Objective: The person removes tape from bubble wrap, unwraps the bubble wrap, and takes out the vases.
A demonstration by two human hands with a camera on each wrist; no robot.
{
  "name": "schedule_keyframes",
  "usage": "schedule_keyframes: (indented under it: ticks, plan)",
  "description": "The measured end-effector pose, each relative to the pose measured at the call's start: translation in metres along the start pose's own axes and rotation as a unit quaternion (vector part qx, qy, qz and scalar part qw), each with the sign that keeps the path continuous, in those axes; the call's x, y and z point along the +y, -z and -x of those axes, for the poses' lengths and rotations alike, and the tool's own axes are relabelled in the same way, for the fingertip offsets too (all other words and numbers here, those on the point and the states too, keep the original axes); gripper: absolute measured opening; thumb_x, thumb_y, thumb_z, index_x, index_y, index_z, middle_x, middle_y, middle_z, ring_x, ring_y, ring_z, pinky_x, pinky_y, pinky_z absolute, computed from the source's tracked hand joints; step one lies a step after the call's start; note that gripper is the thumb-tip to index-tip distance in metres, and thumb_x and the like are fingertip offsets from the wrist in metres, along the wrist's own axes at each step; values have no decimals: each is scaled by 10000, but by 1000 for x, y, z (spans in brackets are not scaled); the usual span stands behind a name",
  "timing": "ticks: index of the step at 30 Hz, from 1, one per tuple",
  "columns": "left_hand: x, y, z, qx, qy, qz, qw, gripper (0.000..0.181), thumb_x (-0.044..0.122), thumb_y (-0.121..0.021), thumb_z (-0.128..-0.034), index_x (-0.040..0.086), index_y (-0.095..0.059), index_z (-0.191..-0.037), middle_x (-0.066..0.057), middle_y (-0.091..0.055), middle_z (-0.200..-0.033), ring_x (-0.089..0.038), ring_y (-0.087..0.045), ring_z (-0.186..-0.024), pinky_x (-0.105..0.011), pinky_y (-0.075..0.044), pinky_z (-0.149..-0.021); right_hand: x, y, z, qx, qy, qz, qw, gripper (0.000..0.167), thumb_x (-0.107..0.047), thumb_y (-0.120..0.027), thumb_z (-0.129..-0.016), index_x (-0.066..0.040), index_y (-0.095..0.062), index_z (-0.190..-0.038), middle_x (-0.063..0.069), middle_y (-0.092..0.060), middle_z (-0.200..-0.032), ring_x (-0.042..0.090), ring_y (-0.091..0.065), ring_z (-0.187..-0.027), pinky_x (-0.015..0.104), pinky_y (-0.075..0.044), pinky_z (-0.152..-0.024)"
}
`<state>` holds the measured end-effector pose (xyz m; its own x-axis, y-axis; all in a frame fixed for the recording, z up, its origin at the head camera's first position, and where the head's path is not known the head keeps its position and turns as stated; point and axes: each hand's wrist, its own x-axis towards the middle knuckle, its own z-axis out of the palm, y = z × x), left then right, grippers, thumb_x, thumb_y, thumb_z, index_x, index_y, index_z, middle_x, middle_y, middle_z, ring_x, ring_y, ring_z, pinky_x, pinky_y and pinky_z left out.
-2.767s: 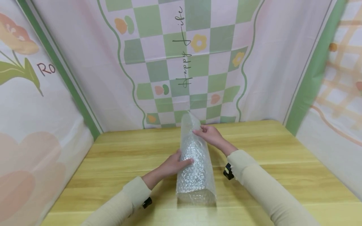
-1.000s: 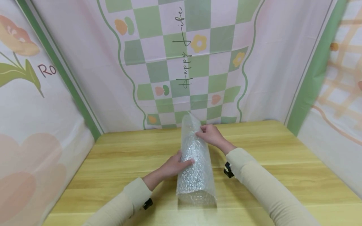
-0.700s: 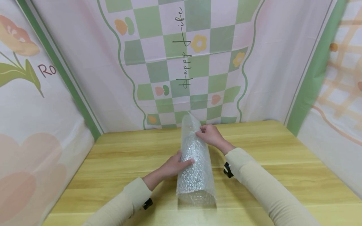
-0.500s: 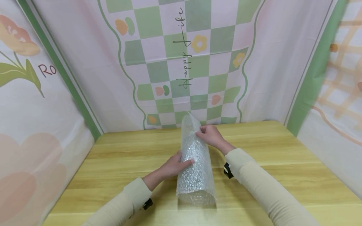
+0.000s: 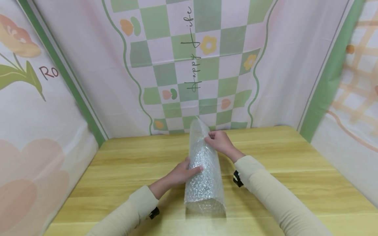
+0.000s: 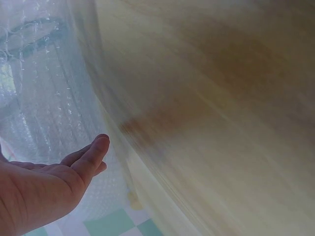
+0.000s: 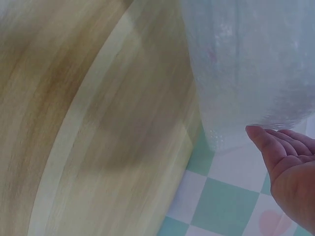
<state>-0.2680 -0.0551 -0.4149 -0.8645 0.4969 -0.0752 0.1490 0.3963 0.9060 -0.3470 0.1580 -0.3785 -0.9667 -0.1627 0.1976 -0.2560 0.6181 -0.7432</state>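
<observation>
Along the middle of the wooden counter point(image 5: 124, 167) is the bubble-wrap roll point(image 5: 204, 187), which the left grip point(image 5: 179, 171) holds at its left side while the right grip point(image 5: 220, 141) pinches it farther back, and probably both should press only lightly and evenly, so that it is not crushed.

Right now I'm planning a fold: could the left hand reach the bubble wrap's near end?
Probably yes: the left hand holds the bubble wrap farther along, and nothing visible blocks its near end.
</observation>
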Motion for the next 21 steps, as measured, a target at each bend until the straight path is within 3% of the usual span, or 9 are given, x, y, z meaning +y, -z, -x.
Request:
schedule_keyframes:
  ticks: [8, 18, 21]
  plan:
    - [0, 0, 0, -66, 16, 131, 9999, 815, 490, -594, -935, 37, -243, -1514, -145, -583, -1223, -232, -637, -988, -372, -565, -807, 2, -1, -2, 76, 86, 42, 9999, 213, -186, -615, -931, -20, -637, -800, -2, -455, -578, 111, -419, -516, 249, -439, -490]
    - [0, 0, 0, -79, -15, 161, 9998, 800, 466, -598, -941, 33, -242, -1512, -140, -584, -1214, -230, -639, -982, -362, -570, -792, 2, -1, -2, 68, 42, 2, 10000, 210, -172, -609, -930, 11, -699, -980, 13, -571, -654, 111, -478, -549, 263, -498, -548]
    - [2, 0, 1, -36, -2, 94, 9999, 794, 461, -597, -943, 20, -252, -1507, -151, -578, -1232, -239, -630, -1005, -379, -560, -823, 3, -2, -2, 96, 69, 11, 9999, 199, -167, -598, -926, 3, -701, -933, -17, -502, -586, 95, -424, -504, 234, -442, -496]
